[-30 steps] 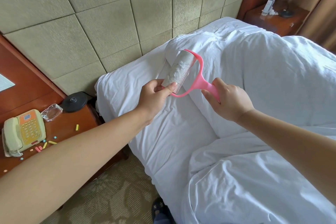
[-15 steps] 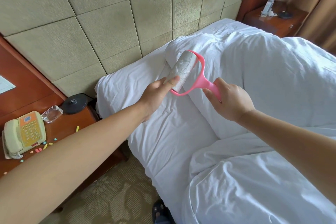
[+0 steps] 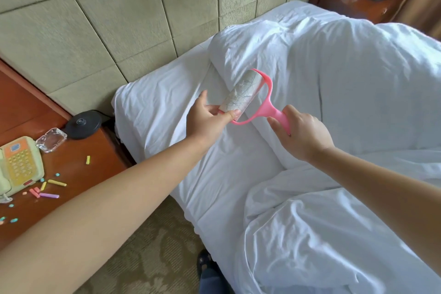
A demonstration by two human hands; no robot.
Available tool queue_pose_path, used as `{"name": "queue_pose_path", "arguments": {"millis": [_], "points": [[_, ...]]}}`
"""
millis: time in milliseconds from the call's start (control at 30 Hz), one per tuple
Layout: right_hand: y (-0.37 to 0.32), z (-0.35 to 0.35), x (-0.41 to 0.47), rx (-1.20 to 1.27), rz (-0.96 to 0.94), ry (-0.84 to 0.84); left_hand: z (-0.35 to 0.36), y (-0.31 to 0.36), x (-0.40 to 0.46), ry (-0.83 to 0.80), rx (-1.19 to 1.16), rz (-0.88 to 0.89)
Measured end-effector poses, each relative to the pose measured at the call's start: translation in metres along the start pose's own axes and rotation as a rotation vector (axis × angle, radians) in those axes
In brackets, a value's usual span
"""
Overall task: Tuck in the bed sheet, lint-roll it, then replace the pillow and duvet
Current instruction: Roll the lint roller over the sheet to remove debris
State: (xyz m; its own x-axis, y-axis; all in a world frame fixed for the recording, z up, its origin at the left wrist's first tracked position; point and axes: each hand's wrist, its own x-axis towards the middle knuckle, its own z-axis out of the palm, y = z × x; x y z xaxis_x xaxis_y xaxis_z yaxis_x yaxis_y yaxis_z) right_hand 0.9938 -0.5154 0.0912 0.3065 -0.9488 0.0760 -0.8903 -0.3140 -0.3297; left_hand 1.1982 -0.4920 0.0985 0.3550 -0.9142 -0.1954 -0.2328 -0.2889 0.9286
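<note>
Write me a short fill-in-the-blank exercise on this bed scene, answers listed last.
1. The right hand grips the lint roller's ____ plastic handle.
2. The left hand pinches the roller's ____ end.
3. The cream push-button telephone sits on the wooden ____.
4. Coloured ____ sticks lie beside it.

Answers: pink; near; nightstand; chalk

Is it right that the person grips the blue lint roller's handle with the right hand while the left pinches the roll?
Nearly: the lint roller is pink, not blue, as the head view shows. The right hand grips its handle and the left hand pinches the roll.
</note>
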Motion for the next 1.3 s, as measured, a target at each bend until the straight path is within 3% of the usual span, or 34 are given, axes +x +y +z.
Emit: {"name": "queue_pose_path", "arguments": {"millis": [267, 633, 967, 1133, 1300], "points": [[0.042, 0.056, 0.007, -0.028, 0.116, -0.079, 0.037, -0.053, 0.031, -0.206, 0.004, -0.160], [0.093, 0.176, -0.004, -0.148, 0.202, -0.361, 0.106, -0.201, 0.077, -0.377, 0.090, -0.278], [0.107, 0.242, 0.005, -0.239, 0.244, -0.418, 0.125, -0.251, 0.109, -0.561, 0.259, -0.323], [0.095, 0.262, 0.028, -0.251, 0.234, -0.400, 0.115, -0.259, 0.132, -0.484, 0.275, -0.232], [0.090, 0.268, 0.038, -0.235, 0.203, -0.382, 0.102, -0.266, 0.140, -0.494, 0.272, -0.255]]}}
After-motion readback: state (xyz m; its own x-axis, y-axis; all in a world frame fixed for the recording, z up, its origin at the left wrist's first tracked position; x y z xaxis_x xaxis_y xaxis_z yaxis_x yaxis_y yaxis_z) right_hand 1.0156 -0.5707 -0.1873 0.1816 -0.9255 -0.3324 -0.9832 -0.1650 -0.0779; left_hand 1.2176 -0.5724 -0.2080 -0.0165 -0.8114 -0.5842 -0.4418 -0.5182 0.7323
